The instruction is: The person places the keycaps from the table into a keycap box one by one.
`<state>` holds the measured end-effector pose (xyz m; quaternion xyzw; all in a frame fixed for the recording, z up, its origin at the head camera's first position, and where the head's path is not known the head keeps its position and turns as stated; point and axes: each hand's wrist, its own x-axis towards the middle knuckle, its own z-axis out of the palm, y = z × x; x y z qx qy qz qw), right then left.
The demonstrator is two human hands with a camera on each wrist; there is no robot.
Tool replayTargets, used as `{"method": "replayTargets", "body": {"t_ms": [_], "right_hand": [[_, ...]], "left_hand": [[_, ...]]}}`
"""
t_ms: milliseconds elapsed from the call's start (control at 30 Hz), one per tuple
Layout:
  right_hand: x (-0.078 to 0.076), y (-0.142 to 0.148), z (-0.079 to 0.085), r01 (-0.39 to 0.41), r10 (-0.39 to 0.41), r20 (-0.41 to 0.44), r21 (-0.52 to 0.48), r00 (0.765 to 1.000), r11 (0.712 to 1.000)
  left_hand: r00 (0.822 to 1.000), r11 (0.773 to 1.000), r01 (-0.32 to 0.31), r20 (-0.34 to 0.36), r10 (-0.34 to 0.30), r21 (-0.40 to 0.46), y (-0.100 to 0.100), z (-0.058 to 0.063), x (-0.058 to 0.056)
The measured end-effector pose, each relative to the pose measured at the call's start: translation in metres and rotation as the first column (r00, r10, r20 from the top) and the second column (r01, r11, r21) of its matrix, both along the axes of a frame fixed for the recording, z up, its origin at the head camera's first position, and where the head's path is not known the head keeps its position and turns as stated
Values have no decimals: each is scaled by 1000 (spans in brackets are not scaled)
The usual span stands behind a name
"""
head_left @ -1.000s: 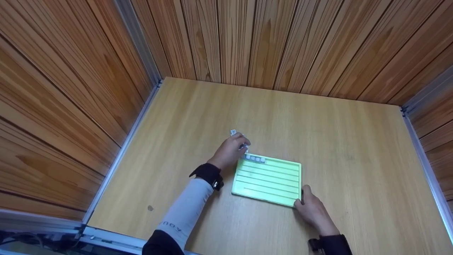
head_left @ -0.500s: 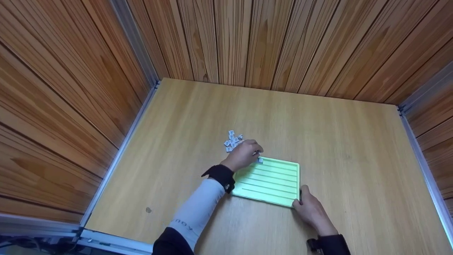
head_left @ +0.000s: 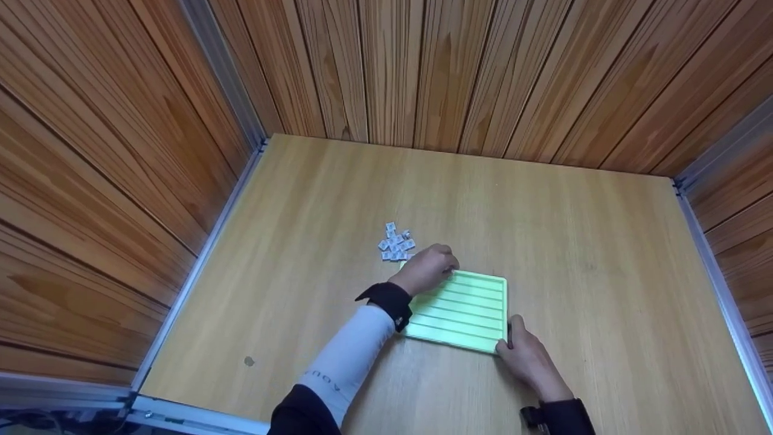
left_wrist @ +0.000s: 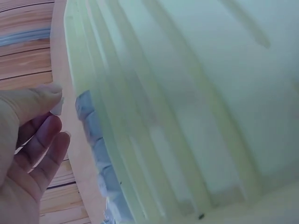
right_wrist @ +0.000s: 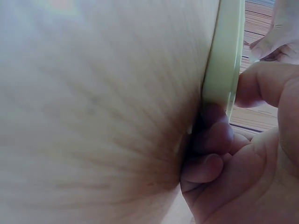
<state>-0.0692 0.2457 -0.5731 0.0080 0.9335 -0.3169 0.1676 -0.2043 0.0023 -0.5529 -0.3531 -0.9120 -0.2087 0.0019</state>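
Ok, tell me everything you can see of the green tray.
The tray is light green, rectangular and shallow, with a raised rim and parallel ridges running along its length; it looks like plastic. It lies at a slight angle on the wooden table. A row of small tiles sits in its farthest groove. The right hand grips its near right corner. The left hand is over its far edge, hiding part of it in the head view.

Pale sleeve (head_left: 351,355): "AQU", perhaps; inverted

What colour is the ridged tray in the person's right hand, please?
The tray is light green; the head view shows it best.
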Motion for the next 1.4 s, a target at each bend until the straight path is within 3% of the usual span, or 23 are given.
{"method": "replayTargets", "body": {"t_ms": [400,1067,1400], "right_hand": [[2,-4,-2,3,-3,46,2,999,1000],[1,-3,2,1,-1,19,-7,1000,1000],[-1,-2,2,5,-5,30,8,1000,1000]], "left_hand": [[998,995,26,-46,-31,-92,2,-11,5],[994,986,18,-104,-36,-167,5,-11,2],[998,986,30,-58,-40,-163,4,-8,1]]}}
